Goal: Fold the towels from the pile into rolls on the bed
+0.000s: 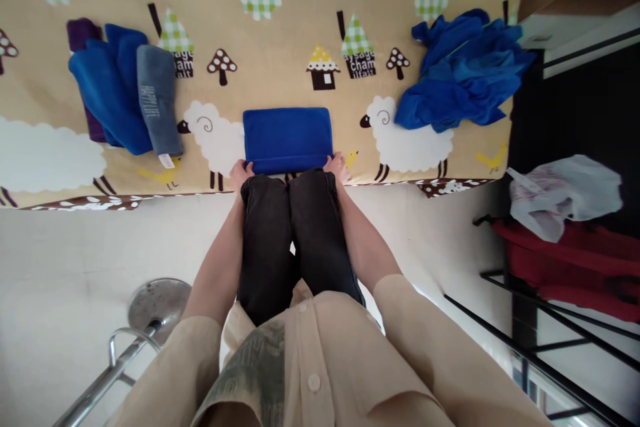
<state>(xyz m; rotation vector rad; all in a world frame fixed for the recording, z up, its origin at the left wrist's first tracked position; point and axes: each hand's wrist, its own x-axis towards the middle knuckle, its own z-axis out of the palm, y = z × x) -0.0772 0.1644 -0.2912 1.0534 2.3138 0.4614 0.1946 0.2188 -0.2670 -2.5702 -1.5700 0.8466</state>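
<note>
Now both hands [242, 173] [335, 165] touch folded blue cloth [288, 139].

Patterned bedspread [280, 60], white floor [65, 260] — black rack [550, 320]

Bare bedspread [280, 73] lies between both cloth piles [125, 97].

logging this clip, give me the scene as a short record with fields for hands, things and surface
left hand: fingers on the near left corner of the folded blue cloth
right hand: fingers on its near right corner
folded blue cloth: flat rectangle at the near edge of the patterned cover
left of it: rolled grey cloth beside blue cloths, purple cloth underneath
right of it: crumpled blue pile
floor: plastic bag on the right
</note>
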